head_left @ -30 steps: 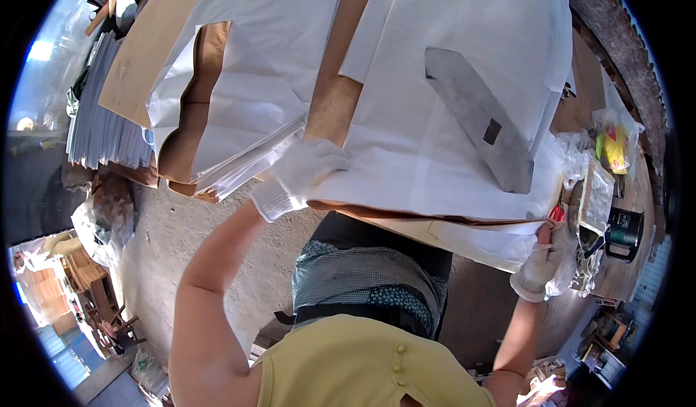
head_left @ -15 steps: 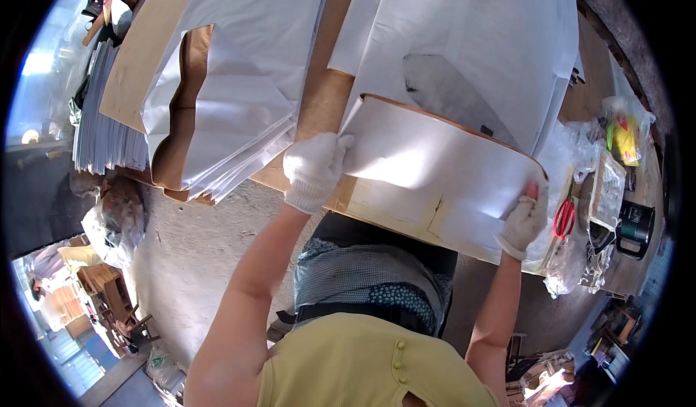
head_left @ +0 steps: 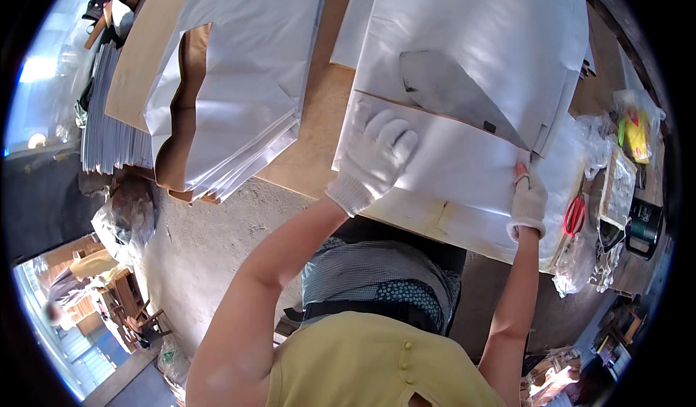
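A folded white paper sheet (head_left: 464,164) lies flat on the wooden table (head_left: 312,146), just right of centre, its fold line running from ten o'clock toward four o'clock. The left hand (head_left: 373,153), in a white knit glove, lies open on the sheet's near-left corner, fingers spread and palm down. The right hand (head_left: 528,198), also gloved, is at three o'clock on the sheet's right edge — whether it pinches or only presses the paper cannot be told. A grey flat blade-shaped tool (head_left: 457,95) lies at twelve o'clock of the sheet. A stack of white paper bags (head_left: 232,95) sits at ten o'clock. Red-handled scissors (head_left: 574,215) lie at three o'clock — just past the right hand.
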A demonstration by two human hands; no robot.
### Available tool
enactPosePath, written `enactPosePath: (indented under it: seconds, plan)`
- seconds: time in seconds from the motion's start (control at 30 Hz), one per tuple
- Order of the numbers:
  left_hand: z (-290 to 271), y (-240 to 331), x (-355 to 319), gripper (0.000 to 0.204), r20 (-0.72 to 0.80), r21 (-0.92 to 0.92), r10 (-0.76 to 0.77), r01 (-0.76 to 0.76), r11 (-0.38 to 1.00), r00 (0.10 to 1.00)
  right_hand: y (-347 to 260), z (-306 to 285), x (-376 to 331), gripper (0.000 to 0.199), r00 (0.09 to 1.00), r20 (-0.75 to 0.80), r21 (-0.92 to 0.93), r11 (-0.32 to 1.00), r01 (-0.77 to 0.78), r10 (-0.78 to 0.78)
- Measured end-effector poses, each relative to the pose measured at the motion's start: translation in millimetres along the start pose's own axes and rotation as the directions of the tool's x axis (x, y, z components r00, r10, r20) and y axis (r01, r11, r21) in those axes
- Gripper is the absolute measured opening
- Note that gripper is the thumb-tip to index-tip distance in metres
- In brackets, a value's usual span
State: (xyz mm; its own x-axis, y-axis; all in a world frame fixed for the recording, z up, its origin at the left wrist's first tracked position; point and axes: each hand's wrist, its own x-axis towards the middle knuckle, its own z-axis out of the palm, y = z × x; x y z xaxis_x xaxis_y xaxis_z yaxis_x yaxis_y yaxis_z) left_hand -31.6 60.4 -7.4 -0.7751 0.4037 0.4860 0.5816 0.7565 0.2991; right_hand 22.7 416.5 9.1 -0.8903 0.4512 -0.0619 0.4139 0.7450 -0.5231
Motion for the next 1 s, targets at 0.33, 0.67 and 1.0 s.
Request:
enactPosePath:
  seconds: [0.33, 0.67, 1.0]
  plan:
    - [-0.4, -0.3, -1.1, 0.059, 0.098, -0.027, -0.033, 0.036, 0.999, 0.995, -3.7, -1.7, -1.5, 0.051, 0.990, 0.033, 0.082, 0.986, -0.143, 0.140]
    - [8.5, 2.8, -2.9, 0.052, 0.130, 0.011, -0.098, 0.098, 0.995, 0.987, -96.9, 54.9, -26.4, 0.049, 0.719, -0.399, -0.498, 0.792, 0.352, -0.570]
    - [17.4, 7.5, 10.3, 0.049, 0.098, 0.004, -0.051, 0.051, 0.999, 0.994, -82.9, 46.5, -21.3, 0.055, 0.754, -0.248, -0.236, 0.793, 0.562, -0.608]
